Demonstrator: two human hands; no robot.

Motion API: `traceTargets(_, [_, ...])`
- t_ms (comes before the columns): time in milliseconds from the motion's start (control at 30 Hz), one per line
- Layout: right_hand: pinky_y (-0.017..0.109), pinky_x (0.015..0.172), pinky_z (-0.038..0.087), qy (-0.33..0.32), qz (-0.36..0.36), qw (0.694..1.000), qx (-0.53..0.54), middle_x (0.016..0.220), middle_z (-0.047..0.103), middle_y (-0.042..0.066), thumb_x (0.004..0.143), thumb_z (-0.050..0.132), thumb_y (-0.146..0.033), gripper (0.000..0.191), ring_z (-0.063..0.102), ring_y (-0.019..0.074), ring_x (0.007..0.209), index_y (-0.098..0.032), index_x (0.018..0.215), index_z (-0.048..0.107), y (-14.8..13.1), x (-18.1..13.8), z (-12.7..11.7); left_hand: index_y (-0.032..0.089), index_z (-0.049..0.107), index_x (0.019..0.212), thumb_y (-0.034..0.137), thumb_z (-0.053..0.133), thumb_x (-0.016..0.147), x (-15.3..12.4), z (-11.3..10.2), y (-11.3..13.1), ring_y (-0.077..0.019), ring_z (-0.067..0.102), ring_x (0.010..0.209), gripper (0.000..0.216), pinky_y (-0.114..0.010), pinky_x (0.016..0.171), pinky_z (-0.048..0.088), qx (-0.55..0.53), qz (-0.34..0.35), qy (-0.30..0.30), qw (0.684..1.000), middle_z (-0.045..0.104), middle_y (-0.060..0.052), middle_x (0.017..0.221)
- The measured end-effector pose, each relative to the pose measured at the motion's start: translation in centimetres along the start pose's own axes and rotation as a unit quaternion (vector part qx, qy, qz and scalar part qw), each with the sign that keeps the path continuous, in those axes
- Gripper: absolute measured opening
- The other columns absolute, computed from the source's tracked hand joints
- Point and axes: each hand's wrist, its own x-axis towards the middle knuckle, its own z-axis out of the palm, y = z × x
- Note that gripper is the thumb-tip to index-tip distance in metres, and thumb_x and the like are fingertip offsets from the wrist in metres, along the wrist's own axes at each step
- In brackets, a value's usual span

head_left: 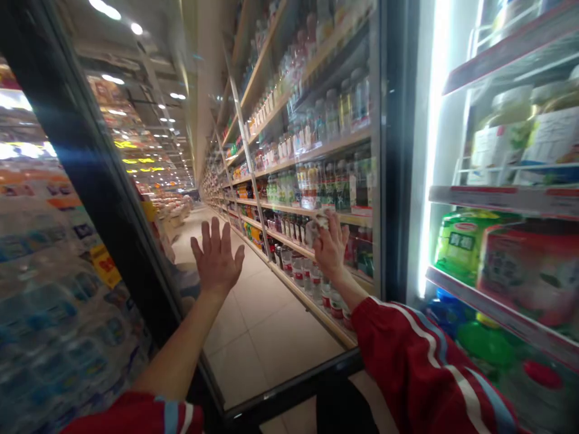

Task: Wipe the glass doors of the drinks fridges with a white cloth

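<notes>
The sleeves (384,349) are red, striped in white and light blue. The cloth (322,219) is whitish. The door frame (398,150) is black. The floor (266,346) is beige, lined into tiles. A sign (105,265) is yellow with red marks. The light strip (435,120) is white, the rail (534,198) grey and red, one pack (460,248) bright green.

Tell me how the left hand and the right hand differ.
The left hand holds nothing in view, its fingers spread; the right hand holds a crumpled pale cloth. More bare forearm shows on the left hand's side than on the right hand's, where the red sleeve reaches nearer the wrist. Both are raised toward the glass door.
</notes>
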Motion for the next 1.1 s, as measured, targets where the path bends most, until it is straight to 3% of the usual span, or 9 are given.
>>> traceTargets(133, [0.053,0.109,0.019,0.020,0.088,0.996,-0.007,0.142,0.040,0.014,0.089,0.033,-0.023,0.044,0.026,0.0231,0.138,-0.020,0.131,0.043,0.9,-0.1,-0.2,0.016,0.037,0.139,0.039,0.045,0.087,-0.3,0.0,0.1,-0.0264,0.015,0.142,0.058,-0.050,0.114,0.003,-0.007,-0.008,-0.004,1.000,0.031,-0.015,0.148])
traceTargets(300, [0.051,0.110,0.018,-0.055,-0.020,0.998,0.017,0.143,0.040,0.011,0.087,0.039,-0.021,0.038,0.022,0.0215,0.140,-0.023,0.123,0.050,-1.8,-1.6,-0.2,0.017,0.036,0.140,0.038,0.047,0.086,-0.3,0.0,0.1,-0.0264,0.014,0.142,0.058,-0.050,0.114,0.002,-0.017,-0.017,-0.010,1.000,0.030,-0.014,0.149])
traceTargets(400, [0.051,0.111,0.015,-0.070,-0.044,0.996,0.026,0.144,0.040,0.009,0.087,0.040,-0.022,0.036,0.023,0.0207,0.139,-0.024,0.121,0.051,-1.1,-1.7,-0.4,0.017,0.035,0.140,0.038,0.047,0.086,-0.3,-0.1,0.3,-0.0260,0.012,0.142,0.059,-0.050,0.114,0.001,-0.018,-0.017,-0.017,1.000,0.028,-0.013,0.150])
traceTargets(533, [0.054,0.109,0.019,-0.031,0.035,0.999,0.005,0.144,0.039,0.012,0.089,0.035,-0.023,0.041,0.025,0.0230,0.138,-0.022,0.129,0.046,1.9,-1.1,-0.9,0.016,0.036,0.140,0.037,0.046,0.087,-0.4,-0.1,0.3,-0.0253,0.013,0.142,0.058,-0.049,0.114,0.002,-0.013,-0.019,-0.020,1.000,0.029,-0.013,0.149])
traceTargets(633, [0.056,0.106,0.023,-0.008,0.092,0.996,0.000,0.145,0.035,0.014,0.090,0.033,-0.025,0.045,0.026,0.0246,0.138,-0.022,0.134,0.040,2.2,-1.1,-1.0,0.015,0.037,0.139,0.037,0.045,0.087,-0.3,0.0,0.3,-0.0256,0.013,0.142,0.057,-0.049,0.114,0.004,-0.003,-0.019,-0.015,1.000,0.031,-0.015,0.148])
traceTargets(767, [0.054,0.108,0.021,-0.044,0.046,0.997,0.043,0.147,0.033,0.014,0.091,0.032,-0.027,0.043,0.020,0.0228,0.140,-0.021,0.133,0.041,-1.4,-1.9,-0.7,0.013,0.035,0.140,0.033,0.044,0.088,-0.6,0.0,1.3,-0.0262,0.011,0.142,0.056,-0.052,0.113,0.003,0.011,-0.006,0.001,1.000,0.030,-0.017,0.148])
traceTargets(867, [0.052,0.110,0.019,-0.089,0.018,0.992,0.084,0.149,0.029,0.014,0.092,0.024,-0.028,0.044,0.015,0.0222,0.142,-0.018,0.133,0.040,-4.9,-2.3,-0.7,0.012,0.035,0.139,0.031,0.042,0.090,-1.7,0.3,3.4,-0.0230,0.018,0.141,0.053,-0.048,0.114,0.003,0.000,0.092,-0.014,0.996,0.036,-0.018,0.145])
traceTargets(967, [0.051,0.111,0.017,-0.125,0.004,0.983,0.133,0.149,0.030,0.012,0.092,0.019,-0.028,0.050,0.017,0.0219,0.141,-0.018,0.141,0.029,-7.4,-2.7,-1.1,0.012,0.037,0.138,0.032,0.042,0.090,-3.1,1.2,5.8,-0.0213,0.023,0.139,0.052,-0.046,0.115,0.003,-0.022,0.189,-0.046,0.981,0.044,-0.016,0.140])
traceTargets(1100, [0.044,0.112,0.023,-0.136,-0.008,0.968,0.210,0.145,0.038,0.010,0.093,0.018,-0.030,0.058,0.031,0.0199,0.136,-0.016,0.148,0.008,-9.0,-3.4,-1.7,0.010,0.036,0.138,0.024,0.037,0.091,-4.0,2.7,7.5,-0.0207,0.024,0.139,0.050,-0.045,0.115,0.001,-0.013,0.184,-0.048,0.982,0.044,-0.017,0.140])
